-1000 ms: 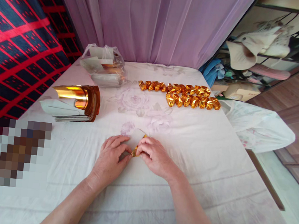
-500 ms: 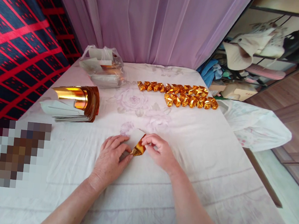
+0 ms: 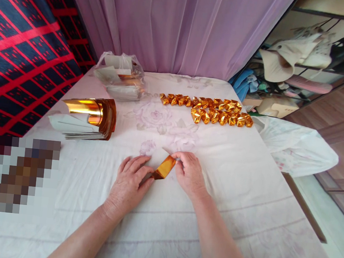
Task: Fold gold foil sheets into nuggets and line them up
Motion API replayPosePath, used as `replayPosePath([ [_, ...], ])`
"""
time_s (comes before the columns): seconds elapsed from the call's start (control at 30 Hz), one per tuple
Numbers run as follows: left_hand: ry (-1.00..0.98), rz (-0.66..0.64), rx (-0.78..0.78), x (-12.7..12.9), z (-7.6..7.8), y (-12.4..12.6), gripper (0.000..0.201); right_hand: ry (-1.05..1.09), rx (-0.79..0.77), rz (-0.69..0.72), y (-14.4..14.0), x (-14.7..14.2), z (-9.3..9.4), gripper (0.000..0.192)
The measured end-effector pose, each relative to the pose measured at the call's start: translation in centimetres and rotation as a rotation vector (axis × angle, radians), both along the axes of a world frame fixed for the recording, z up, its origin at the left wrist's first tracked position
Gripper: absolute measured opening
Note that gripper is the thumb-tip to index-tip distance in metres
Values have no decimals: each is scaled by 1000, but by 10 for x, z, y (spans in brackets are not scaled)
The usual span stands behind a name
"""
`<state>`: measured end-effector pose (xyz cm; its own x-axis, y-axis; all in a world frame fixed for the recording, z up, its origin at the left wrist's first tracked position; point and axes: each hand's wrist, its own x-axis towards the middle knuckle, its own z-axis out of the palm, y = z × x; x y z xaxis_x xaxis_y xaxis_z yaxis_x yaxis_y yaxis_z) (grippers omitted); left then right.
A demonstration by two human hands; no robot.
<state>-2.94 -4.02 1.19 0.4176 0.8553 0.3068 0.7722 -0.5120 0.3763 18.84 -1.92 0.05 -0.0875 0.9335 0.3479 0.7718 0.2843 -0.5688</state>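
Note:
On the cloth in front of me lies a sheet of gold foil paper (image 3: 166,167), partly folded over, its pale back showing at the far side. My left hand (image 3: 131,178) pins its near left corner between thumb and forefinger, the other fingers lying on the cloth. At the right edge, my right hand (image 3: 189,172) pinches the paper between thumb and fingertips. Two rows of folded gold foil pieces (image 3: 221,117) stand farther back to the right. A stack of gold foil sheets (image 3: 107,118), curled and with pale backs, rests at the left.
A clear plastic bag (image 3: 124,80) with more sheets stands at the back left. A flowered cloth (image 3: 150,232) covers the table. Beyond it hangs a purple curtain (image 3: 175,28). Shelves with a cap (image 3: 277,64) and a white plastic bag (image 3: 304,146) are to the right.
My right hand has moved slightly right along the foil, and more of the gold side shows in a flat fold. My left hand stays at the near corner. The view has shifted slightly.

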Motion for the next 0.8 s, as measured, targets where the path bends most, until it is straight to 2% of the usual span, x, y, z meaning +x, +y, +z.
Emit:
replayPosePath([
  [0.13, -10, 28, 50, 1, -1, 0, 15, 18, 2, 10, -1, 0, 0, 29],
  [0.27, -17, 61, 80, 1, 0, 0, 7, 60, 4, 21, -1, 0, 1, 29],
  [0.37, 6, 54, 114, 0, 2, 0, 12, 86, -31, 44, -2, 2, 4, 31],
  [0.53, 62, 58, 142, 0, 7, 0, 15, 148, -111, 108, -3, 9, 9, 47],
  [0.8, 139, 49, 121, 1, 12, -2, 19, 178, -142, 236, -4, 18, 11, 64],
])
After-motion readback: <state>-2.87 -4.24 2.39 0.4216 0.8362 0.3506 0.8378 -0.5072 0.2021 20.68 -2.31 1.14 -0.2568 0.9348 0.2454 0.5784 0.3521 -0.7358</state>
